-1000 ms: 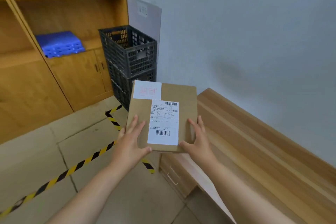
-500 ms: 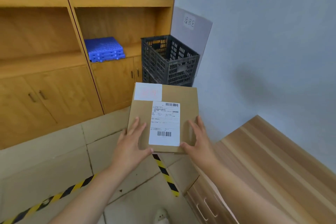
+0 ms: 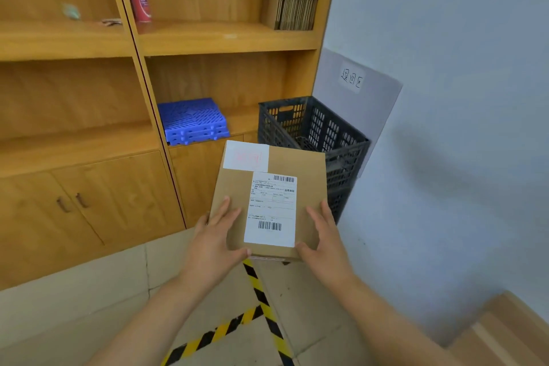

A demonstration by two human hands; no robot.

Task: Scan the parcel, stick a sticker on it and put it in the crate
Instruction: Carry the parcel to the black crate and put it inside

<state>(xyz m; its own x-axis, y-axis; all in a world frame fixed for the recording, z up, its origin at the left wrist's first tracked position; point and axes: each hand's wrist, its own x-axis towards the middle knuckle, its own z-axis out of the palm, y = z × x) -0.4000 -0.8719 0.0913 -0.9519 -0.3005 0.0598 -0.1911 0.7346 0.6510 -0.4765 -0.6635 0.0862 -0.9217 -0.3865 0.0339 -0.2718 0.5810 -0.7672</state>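
I hold the cardboard parcel [image 3: 267,202] with my left hand [image 3: 212,246] and right hand [image 3: 325,242] clamped on its near corners. The white sticker [image 3: 246,156] sits on its far-left corner. The black crate [image 3: 315,140] stands just beyond the parcel.

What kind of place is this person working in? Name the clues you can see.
Probably a small parcel-handling or mailroom area. Clues: a cardboard parcel with a barcoded shipping label, a dark plastic crate under a handwritten wall sign, and yellow-black hazard tape marking the floor.

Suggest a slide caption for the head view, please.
Both hands, left and right, carry the labelled parcel toward the dark crate.
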